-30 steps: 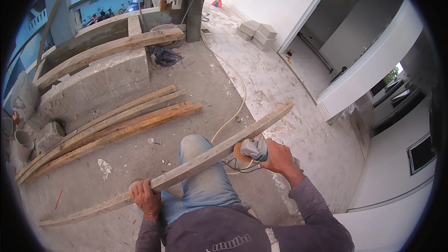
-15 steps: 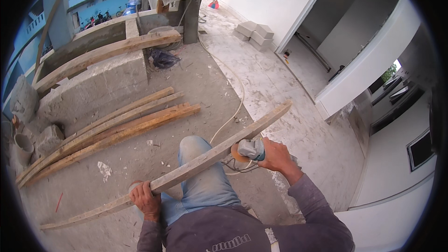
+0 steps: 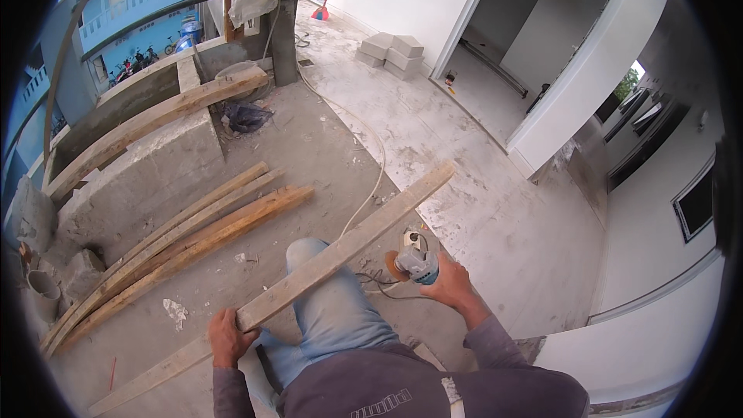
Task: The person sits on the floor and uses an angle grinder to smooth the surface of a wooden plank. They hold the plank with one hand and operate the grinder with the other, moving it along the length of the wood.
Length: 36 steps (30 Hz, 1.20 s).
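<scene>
A long wooden beam (image 3: pixel 325 263) slants across my raised knee, its far end pointing up and to the right over the tiled floor. Gripping it toward its lower part is my left hand (image 3: pixel 230 336), fingers wrapped over the edge. My right hand (image 3: pixel 449 282) is closed around the body of an angle grinder (image 3: pixel 418 263). The grinder's orange-brown disc (image 3: pixel 396 266) faces the beam, with a gap between them. Whether the disc is spinning I cannot tell.
Several wooden beams (image 3: pixel 209 236) lie on the concrete at left. Beyond them another plank (image 3: pixel 155 116) rests on a low block wall. Grey blocks (image 3: pixel 391 54) are stacked by the white wall. A cable (image 3: pixel 371 193) runs over the floor; a socket (image 3: pixel 412 240) lies near the grinder.
The grinder has come away from the beam, a little lower. The beam has rolled slightly in my left hand and shows a broader face. The whole view has shifted.
</scene>
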Each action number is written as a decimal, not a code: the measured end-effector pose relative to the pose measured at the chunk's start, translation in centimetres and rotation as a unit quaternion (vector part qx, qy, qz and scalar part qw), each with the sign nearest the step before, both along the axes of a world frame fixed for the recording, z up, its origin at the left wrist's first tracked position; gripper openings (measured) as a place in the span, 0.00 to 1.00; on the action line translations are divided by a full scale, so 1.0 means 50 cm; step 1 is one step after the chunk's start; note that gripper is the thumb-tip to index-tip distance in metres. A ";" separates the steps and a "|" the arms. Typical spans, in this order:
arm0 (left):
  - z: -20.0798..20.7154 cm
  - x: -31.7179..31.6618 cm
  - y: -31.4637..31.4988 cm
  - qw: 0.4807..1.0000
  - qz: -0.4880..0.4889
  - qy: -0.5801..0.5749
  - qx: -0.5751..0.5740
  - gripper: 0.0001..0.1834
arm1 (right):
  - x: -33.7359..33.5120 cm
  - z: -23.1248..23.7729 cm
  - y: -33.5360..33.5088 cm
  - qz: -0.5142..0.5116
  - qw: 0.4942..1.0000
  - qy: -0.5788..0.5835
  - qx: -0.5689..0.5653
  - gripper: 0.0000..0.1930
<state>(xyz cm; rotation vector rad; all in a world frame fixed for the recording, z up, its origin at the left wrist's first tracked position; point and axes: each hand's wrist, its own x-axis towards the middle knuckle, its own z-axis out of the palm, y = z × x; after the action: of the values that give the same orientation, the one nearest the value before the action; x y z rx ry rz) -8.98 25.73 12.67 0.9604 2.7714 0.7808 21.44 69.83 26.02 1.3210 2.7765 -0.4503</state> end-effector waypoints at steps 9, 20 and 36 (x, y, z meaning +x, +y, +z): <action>0.018 -0.070 -0.157 0.993 -0.001 -0.062 -0.099 0.36 | 0.045 -0.043 -0.021 -0.065 0.989 0.124 -0.041 0.35; -0.061 -0.076 -0.384 0.977 0.106 0.046 -0.181 0.33 | 0.001 -0.034 -0.043 -0.048 0.971 0.217 -0.092 0.30; -0.017 0.026 -0.004 0.994 0.051 0.096 -0.031 0.20 | -0.134 0.108 -0.093 0.191 0.977 0.086 0.046 0.33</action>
<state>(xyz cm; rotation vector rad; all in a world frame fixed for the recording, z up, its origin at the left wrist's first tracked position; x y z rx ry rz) -7.66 25.52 11.83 0.9366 3.0105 0.6432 14.75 65.18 31.40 0.7578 3.1268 -0.4340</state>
